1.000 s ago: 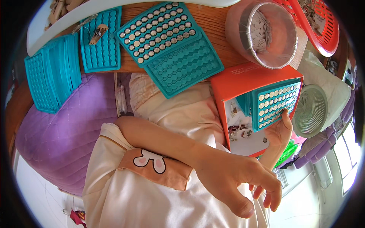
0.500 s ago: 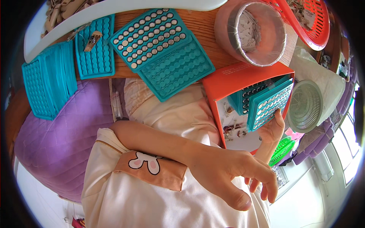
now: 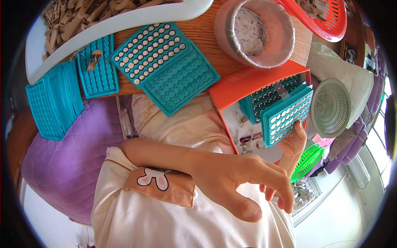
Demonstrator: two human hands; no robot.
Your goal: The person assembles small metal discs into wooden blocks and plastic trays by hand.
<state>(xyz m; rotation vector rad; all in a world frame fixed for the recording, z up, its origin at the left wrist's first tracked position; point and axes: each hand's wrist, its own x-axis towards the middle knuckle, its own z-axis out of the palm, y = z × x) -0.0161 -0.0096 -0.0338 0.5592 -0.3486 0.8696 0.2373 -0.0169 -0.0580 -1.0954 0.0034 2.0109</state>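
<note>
My right hand [image 3: 292, 142] grips the lower edge of a small stack of teal trays [image 3: 287, 115] filled with silver button cells. The stack tilts at the mouth of an open orange-red box [image 3: 244, 84]. Behind it, inside the box, are more teal trays [image 3: 273, 97] with button cells. My left hand [image 3: 244, 177] hangs in front of my body with its fingers loosely curved, thumb apart and nothing in its grasp. On the table, a teal tray of button cells [image 3: 151, 51] overlaps a teal tray with bare pockets [image 3: 180, 78].
Left stand stacked teal trays [image 3: 53, 103] and a tray [image 3: 99, 78] bearing a small tan piece [image 3: 95, 60]. A white bin [image 3: 124, 33] holds tan parts. A lined bucket [image 3: 285, 45] contains white scraps. Red [image 3: 331, 25], grey-green [image 3: 331, 108] and green baskets [image 3: 306, 163] lie right.
The whole view has shifted, showing more of the white bin and bucket. My right hand still grips the tray stack at the box, and my left hand stays free with much the same pose.
</note>
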